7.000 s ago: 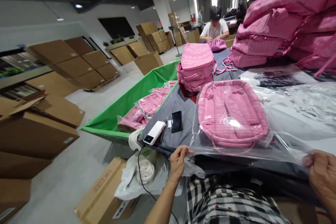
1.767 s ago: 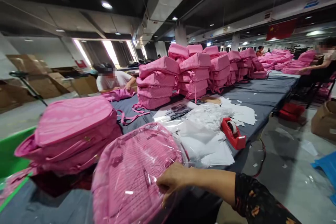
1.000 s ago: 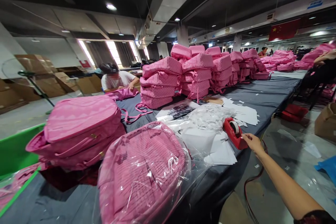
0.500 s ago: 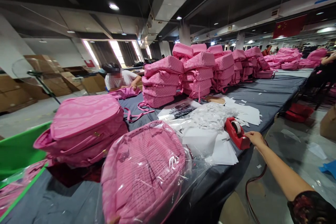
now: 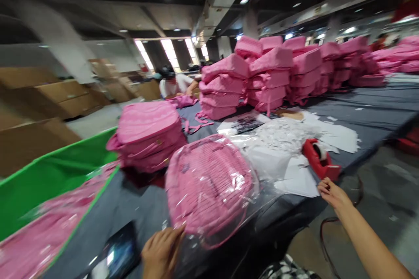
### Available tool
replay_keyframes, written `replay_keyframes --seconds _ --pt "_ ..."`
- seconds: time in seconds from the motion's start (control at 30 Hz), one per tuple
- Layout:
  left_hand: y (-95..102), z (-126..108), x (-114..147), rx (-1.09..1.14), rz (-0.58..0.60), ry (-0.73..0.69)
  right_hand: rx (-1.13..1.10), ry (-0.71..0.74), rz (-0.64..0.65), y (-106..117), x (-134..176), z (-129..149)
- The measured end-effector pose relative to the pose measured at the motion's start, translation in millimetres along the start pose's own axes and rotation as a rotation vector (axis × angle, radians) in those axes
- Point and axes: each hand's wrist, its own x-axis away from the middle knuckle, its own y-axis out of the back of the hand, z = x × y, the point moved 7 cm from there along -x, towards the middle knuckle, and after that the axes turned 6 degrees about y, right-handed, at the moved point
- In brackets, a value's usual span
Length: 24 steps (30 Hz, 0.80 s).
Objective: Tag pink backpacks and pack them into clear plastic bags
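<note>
Likely taping step: right hand (image 5: 336,197) pinched together beside tape dispenser (image 5: 320,163), left hand (image 5: 162,250), grip unclear, touches bagged backpack (image 5: 209,183) and should next steady it.

Black-and-white checked cloth (image 5: 286,270) is worn (just a blurred patch shows), the right forearm (image 5: 368,231) bare.

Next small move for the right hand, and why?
Probably bring the right hand across to the near edge of the plastic-wrapped pink backpack. It is right by the red tape dispenser, so it may have tape, though I can't make any out; the left hand is at the backpack's near left corner.
</note>
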Motion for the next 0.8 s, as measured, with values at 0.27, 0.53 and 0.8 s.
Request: replay_keyframes --seconds 0.27,0.53,0.8 --pt "1.9 -23 -17 0.078 0.249 0.293 0.117 0.398 0.966 -183 128 92" --pt "-4.7 -19 -16 0.202 0.313 0.361 0.596 1.332 1.694 -352 262 103" --pt "-7.6 -10 -19 0.266 0.342 0.354 0.914 1.138 1.406 -392 207 89"
